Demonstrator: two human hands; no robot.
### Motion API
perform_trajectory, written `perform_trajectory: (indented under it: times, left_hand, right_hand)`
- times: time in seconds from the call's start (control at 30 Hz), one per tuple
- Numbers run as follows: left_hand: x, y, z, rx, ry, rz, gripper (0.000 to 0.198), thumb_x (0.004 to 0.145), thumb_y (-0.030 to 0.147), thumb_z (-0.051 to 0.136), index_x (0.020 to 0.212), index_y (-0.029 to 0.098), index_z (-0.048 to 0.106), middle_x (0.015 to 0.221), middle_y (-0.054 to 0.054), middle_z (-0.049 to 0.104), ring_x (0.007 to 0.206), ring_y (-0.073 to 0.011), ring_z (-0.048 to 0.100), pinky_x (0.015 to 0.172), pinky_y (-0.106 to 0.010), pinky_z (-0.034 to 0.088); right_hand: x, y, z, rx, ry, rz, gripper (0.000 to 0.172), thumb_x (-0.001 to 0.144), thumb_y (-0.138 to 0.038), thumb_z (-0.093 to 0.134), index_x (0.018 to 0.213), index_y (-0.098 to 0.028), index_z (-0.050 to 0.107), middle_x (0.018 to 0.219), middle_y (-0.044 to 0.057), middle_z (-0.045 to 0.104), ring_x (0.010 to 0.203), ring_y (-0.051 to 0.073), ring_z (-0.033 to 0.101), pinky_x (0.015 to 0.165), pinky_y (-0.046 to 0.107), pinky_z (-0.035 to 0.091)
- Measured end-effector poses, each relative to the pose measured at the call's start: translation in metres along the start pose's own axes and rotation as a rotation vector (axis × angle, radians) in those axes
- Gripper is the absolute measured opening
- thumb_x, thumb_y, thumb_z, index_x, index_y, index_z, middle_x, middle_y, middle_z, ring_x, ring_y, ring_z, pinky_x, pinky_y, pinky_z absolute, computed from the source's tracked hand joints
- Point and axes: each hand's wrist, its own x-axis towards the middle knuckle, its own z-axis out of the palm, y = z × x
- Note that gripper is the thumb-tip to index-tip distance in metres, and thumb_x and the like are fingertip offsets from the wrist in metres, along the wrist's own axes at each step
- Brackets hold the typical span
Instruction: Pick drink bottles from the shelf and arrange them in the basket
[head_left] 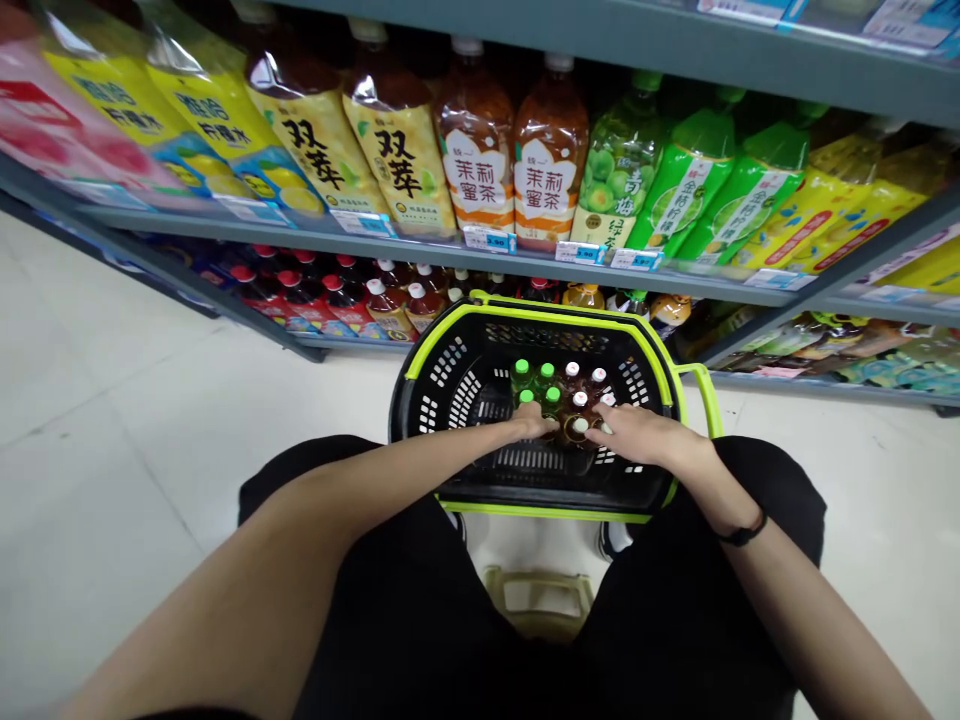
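Observation:
Inside a black shopping basket [517, 490] with a lime-green rim stand several small drink bottles. Green-capped bottles [547, 371] are on the left, and dark-brown bottles with white or pale caps [598, 376] are on the right. My left hand [532, 422] reaches in at the front left of the group, its fingers closed at a bottle that it mostly hides. From the right, my right hand [637, 432] has its thumb and fingers around the top of a pale-capped bottle [607, 427]. Another pale-capped bottle [580, 426] stands between the hands.
A grey shelf [465, 245] with large tea and juice bottles [551, 150] runs across the front. Smaller bottles [337, 300] fill the shelf below. The basket's green handle [705, 395] sticks out to the right. A low beige stool [540, 595] is between my legs.

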Motion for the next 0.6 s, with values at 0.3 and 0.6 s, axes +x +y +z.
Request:
perform_trajectory:
  times: [0.3, 0.6]
  left_hand:
    - [-0.004, 0.001, 0.008, 0.003, 0.013, 0.040, 0.041, 0.091, 0.050, 0.072, 0.098, 0.010, 0.069, 0.097, -0.008, 0.071, 0.090, -0.0190, 0.068, 0.085, -0.035, 0.056]
    - [-0.010, 0.007, 0.001, 0.019, 0.113, 0.050, 0.041, 0.099, 0.048, 0.061, 0.084, 0.011, 0.066, 0.082, -0.008, 0.068, 0.079, -0.0178, 0.068, 0.077, -0.034, 0.056]
  right_hand:
    - [-0.005, -0.001, -0.002, 0.042, 0.033, -0.001, 0.059, 0.106, -0.043, 0.044, 0.152, -0.006, 0.044, 0.135, 0.028, 0.062, 0.126, 0.041, 0.062, 0.103, 0.046, 0.047]
    - [-0.007, -0.004, -0.006, 0.040, 0.063, -0.025, 0.059, 0.104, -0.043, 0.049, 0.149, -0.004, 0.046, 0.135, 0.028, 0.063, 0.127, 0.038, 0.062, 0.102, 0.044, 0.049]
